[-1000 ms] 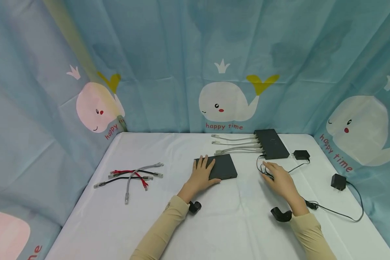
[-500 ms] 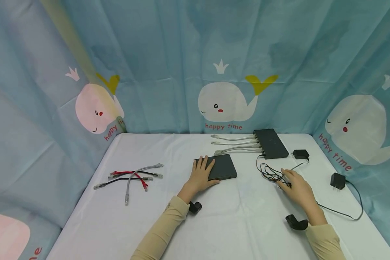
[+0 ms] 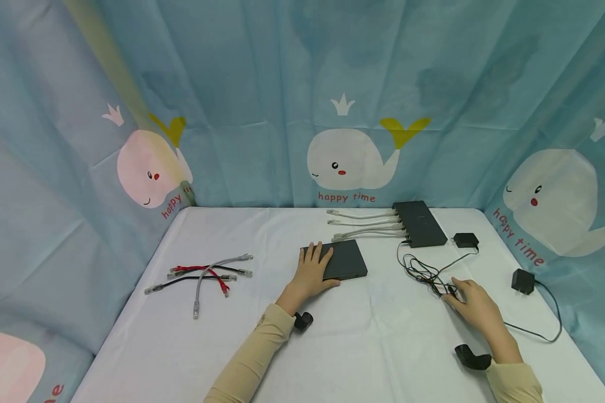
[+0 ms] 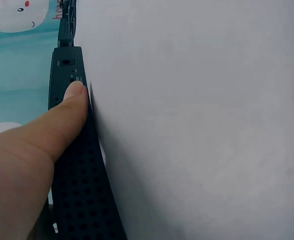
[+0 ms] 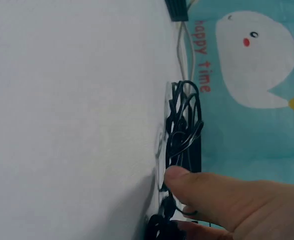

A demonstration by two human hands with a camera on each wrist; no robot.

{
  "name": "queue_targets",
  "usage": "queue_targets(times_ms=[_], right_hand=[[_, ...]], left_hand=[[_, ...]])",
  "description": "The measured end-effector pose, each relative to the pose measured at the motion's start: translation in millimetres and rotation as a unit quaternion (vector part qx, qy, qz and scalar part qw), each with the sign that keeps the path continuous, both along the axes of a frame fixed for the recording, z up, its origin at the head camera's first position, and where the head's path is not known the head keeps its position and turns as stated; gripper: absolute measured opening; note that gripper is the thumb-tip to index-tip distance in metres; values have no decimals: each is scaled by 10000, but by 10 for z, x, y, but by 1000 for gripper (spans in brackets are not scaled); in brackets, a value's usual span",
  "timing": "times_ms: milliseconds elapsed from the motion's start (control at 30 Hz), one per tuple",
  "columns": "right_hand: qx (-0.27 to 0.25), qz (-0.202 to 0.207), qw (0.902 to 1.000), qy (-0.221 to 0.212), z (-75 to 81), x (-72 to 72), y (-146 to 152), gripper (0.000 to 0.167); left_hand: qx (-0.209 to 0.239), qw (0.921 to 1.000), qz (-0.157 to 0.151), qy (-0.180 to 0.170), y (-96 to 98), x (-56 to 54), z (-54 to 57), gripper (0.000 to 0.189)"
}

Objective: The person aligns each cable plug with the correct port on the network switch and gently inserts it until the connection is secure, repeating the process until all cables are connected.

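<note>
My left hand rests on the top of a small black network switch, fingers spread. In the left wrist view its thumb lies along the switch's side, near a round socket. My right hand holds part of a loosely looped black power cord between thumb and fingers. The right wrist view shows the cord's loops beyond the thumb, and another dark bundle close below the hand. How firmly the fingertips grip is partly hidden.
A larger black box stands at the back with several grey network cables plugged in. Two power adapters, one behind and one further right, lie on the right. Several short red, black and grey cables cross at left.
My right hand has moved right and toward me, drawing the cord's near end along and uncovering its loops. My left hand has stayed on the switch.
</note>
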State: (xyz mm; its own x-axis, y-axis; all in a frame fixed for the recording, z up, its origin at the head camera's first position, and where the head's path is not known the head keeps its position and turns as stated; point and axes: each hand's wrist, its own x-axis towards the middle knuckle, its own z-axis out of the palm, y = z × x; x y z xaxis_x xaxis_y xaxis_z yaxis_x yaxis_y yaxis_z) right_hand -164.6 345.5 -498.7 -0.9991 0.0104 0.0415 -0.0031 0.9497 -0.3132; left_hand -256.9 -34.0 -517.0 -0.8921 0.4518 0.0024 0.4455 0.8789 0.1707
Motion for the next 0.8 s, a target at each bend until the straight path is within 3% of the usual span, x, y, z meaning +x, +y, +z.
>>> queue_targets(times_ms=[200, 467, 800], right_hand=[[-110, -213, 9997, 100, -41, 55, 59, 43], [-273, -513, 9983, -31, 27, 134, 108, 24], [-611, -863, 9929, 546, 53, 135, 230, 21]], left_hand=[[-50, 10000, -6, 32, 2, -11, 16, 89], [-89, 9999, 4, 62, 6, -8, 36, 88], [-81, 9999, 39, 110, 2, 6, 79, 84]])
